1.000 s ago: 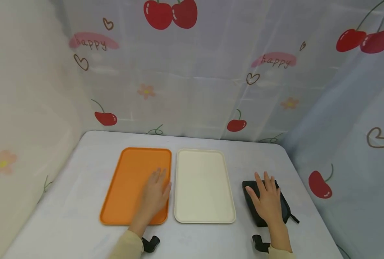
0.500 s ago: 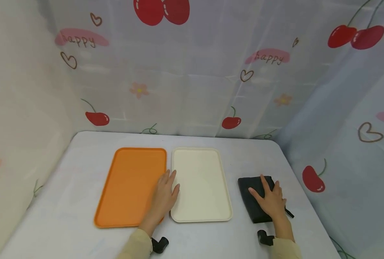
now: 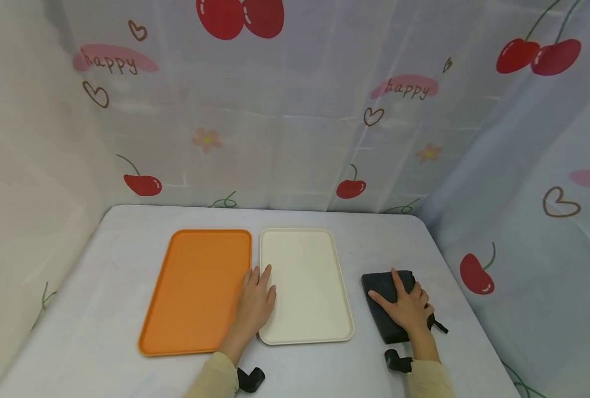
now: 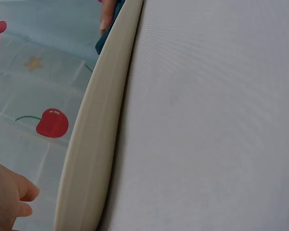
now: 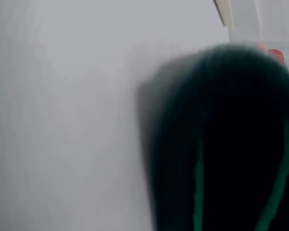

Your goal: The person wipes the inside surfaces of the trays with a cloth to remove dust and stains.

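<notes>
An orange tray (image 3: 195, 293) and a cream tray (image 3: 307, 287) lie side by side on the white table. My left hand (image 3: 252, 307) lies over the narrow gap between them, its fingers fairly straight and pointing away from me, holding nothing. In the left wrist view, the cream tray's rim (image 4: 94, 125) runs beside that hand (image 4: 7, 197). At the right lies a black pouch (image 3: 382, 284) with a short strap. My right hand (image 3: 409, 309) rests on it with thumb and fingers spread, some fingertips at its right edge. The right wrist view shows the dark pouch (image 5: 245, 144) blurred, with green lines.
The white table (image 3: 101, 331) has a rounded far edge close to a hanging curtain (image 3: 285, 160) printed with cherries. Curtain also borders the table at left and right. Each wrist wears a black camera mount (image 3: 250, 380).
My left hand has slid right, from over the orange tray to the gap between the trays. The fingers of my right hand have spread and bent more on the pouch. The head view has shifted slightly.
</notes>
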The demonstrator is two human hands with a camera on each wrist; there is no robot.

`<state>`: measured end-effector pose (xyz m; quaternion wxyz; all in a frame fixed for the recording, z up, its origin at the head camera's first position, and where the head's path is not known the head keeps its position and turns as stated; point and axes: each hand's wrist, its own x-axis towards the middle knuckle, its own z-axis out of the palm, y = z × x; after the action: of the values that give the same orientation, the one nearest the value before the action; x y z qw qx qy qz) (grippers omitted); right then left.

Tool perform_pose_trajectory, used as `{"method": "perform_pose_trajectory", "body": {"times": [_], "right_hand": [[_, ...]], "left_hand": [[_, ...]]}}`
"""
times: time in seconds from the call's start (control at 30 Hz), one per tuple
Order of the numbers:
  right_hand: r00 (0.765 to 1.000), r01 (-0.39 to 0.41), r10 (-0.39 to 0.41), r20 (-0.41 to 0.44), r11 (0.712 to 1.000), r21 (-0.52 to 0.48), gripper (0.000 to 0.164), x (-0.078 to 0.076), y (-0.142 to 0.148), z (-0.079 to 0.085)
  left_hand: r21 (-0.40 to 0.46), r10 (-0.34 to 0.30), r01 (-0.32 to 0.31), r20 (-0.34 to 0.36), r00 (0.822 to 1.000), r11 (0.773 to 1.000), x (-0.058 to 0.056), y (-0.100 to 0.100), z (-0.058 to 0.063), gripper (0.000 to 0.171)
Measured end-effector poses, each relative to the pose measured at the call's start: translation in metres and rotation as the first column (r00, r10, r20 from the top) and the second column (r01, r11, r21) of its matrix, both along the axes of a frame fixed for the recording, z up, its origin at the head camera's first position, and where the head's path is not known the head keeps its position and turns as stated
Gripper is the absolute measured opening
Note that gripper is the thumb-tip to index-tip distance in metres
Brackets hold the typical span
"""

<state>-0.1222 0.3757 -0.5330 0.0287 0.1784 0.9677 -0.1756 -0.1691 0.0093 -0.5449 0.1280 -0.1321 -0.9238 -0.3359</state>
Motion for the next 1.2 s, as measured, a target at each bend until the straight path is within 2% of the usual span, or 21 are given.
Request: {"method": "perform_pose_trajectory", "body": {"times": [0.17,0.4,0.67,0.83,1.2], "right_hand": [[0.999,0.013,-0.013,-0.044,1.0,0.008,0.108,0.001,-0.007,-0.005],[0.996,-0.032,0.034,-0.078,0.999,0.022,0.103,-0.001,-0.021,-0.011],[0.987,-0.034,0.042,-0.156,0.998,0.058,0.09,0.003,-0.025,-0.017],[0.968,-0.039,0.066,-0.241,0.992,0.116,0.08,0.004,-0.026,-0.02],[0.907,-0.044,0.118,-0.404,0.981,0.188,0.06,0.008,-0.028,-0.025]], "left_hand": [[-0.021,0.029,-0.029,-0.033,0.999,0.999,-0.001,0.004,-0.005,0.045],[-0.054,0.076,-0.084,-0.146,0.986,0.995,-0.005,0.007,-0.013,0.044],[-0.05,0.102,-0.112,-0.17,0.98,0.992,-0.005,0.01,-0.017,0.049],[-0.038,0.115,-0.125,-0.211,0.971,0.991,-0.007,0.013,-0.019,0.05],[0.054,0.162,-0.152,-0.313,0.936,0.987,-0.007,0.019,-0.019,0.049]]}}
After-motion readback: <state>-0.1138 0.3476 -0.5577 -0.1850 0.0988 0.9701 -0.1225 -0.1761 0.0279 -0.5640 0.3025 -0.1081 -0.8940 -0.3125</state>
